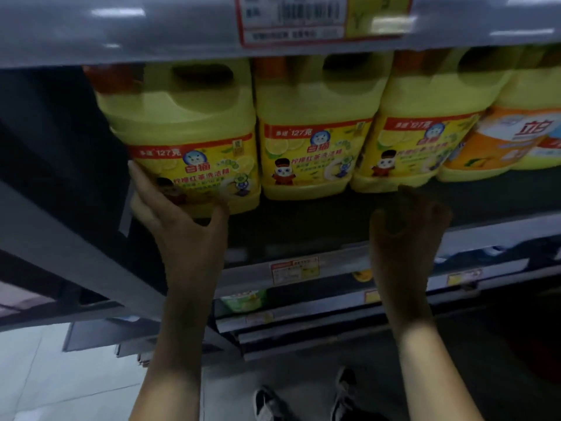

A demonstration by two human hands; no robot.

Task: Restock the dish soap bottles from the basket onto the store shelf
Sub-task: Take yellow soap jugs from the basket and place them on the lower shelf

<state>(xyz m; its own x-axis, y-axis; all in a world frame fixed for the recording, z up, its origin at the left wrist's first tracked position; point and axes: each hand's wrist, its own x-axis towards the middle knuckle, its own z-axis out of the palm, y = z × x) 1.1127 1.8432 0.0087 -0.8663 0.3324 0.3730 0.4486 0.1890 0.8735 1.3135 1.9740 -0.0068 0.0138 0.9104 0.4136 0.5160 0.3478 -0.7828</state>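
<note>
so the leftmost yellow soap jug [188, 138] is sitting at the left end of the shelf [318, 226], and the left hand [179, 217] is cupping its bottom front corner, thumb and fingers spread around the base. Two more matching jugs [315, 132] are standing just right of that hand, packed side by side. The right hand [406, 226] is hovering loosely curled and gripping nothing, just below the third jug [425, 129]. Orange-label bottle [498, 144] is sitting further right
</note>
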